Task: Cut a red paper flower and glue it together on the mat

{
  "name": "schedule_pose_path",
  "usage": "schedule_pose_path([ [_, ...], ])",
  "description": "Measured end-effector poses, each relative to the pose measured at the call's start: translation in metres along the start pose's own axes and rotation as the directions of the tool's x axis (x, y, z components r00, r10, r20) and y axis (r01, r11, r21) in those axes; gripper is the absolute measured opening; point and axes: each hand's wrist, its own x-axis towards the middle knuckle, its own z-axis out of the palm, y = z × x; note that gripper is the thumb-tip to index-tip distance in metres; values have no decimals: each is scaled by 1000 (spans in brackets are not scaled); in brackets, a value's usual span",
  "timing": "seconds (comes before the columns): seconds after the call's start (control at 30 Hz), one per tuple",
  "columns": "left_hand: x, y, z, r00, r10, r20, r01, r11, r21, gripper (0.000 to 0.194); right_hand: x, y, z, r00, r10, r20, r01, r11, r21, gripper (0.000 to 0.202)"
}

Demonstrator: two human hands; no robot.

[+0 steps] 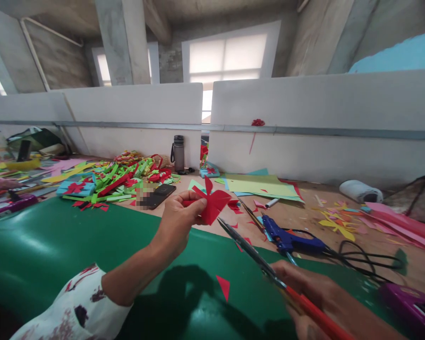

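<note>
Pinched in my left hand (pixel 184 217) is a red paper piece (pixel 215 203) with petal-like points, held up above the near table edge. My right hand (pixel 315 297) is closed around scissors (pixel 260 259) with orange-red handles. Their long metal blades point up and left, the tips just below and right of the red paper, apart from it. A small red paper scrap (pixel 224 287) lies on the green covering (pixel 127 241) below.
A blue glue gun (pixel 290 240) with a black cable lies right of centre. Behind are a phone (pixel 159 194), a bottle (pixel 178 153), green and red strips (pixel 120 179), stacked paper sheets (pixel 258 185) and a white roll (pixel 360 191). A purple object (pixel 409 307) is at lower right.
</note>
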Motion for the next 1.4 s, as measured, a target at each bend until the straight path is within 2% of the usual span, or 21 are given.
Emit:
schedule_pose_path([
  [0.07,3,4,-3,999,44,-29,-45,999,-29,21,8,-15,-6,992,98,86,-90,992,-94,26],
  [0.17,2,0,-1,999,9,50,-6,998,-65,23,22,-31,-8,980,198,-14,-196,953,-229,32],
  [0.2,0,-4,1,994,-40,99,47,997,-62,24,27,-33,-6,980,192,-45,-197,944,-265,36],
  [0.27,-6,-13,6,971,-152,182,160,987,-26,26,35,-34,0,984,175,-9,-170,940,-296,35],
  [0.33,-13,-24,11,942,-247,229,247,969,30,27,40,-31,7,994,107,30,-91,941,-325,34],
  [0.4,-18,-31,16,915,-302,266,294,953,69,28,43,-28,14,994,104,31,-89,945,-314,23],
  [0.5,-22,-38,22,878,-356,318,343,934,99,26,44,-23,18,994,85,73,-63,964,-257,21],
  [0.6,-22,-43,27,851,-389,353,383,919,90,22,40,-20,12,995,76,70,-63,982,-180,26],
  [0.7,-22,-48,31,847,-389,361,392,917,68,20,36,-18,0,994,106,14,-105,992,-75,16],
  [0.77,-23,-51,33,851,-392,348,395,916,65,18,35,-16,-6,993,120,8,-120,990,72,20],
  [0.83,-24,-53,33,851,-397,345,404,913,55,17,34,-13,-7,990,138,36,-142,925,353,25],
  [0.9,-25,-56,33,849,-396,349,411,911,34,17,33,-10,-5,984,165,59,-167,780,603,24],
  [0.93,-26,-57,33,850,-392,352,411,911,22,17,33,-9,-4,982,181,61,-175,721,670,22],
  [1.0,-27,-58,32,851,-382,361,408,913,6,17,33,-8,-2,979,201,41,-172,691,702,17],
  [1.4,-27,-62,31,832,-365,417,388,921,34,17,33,-11,-4,981,193,3,-160,806,570,15],
])
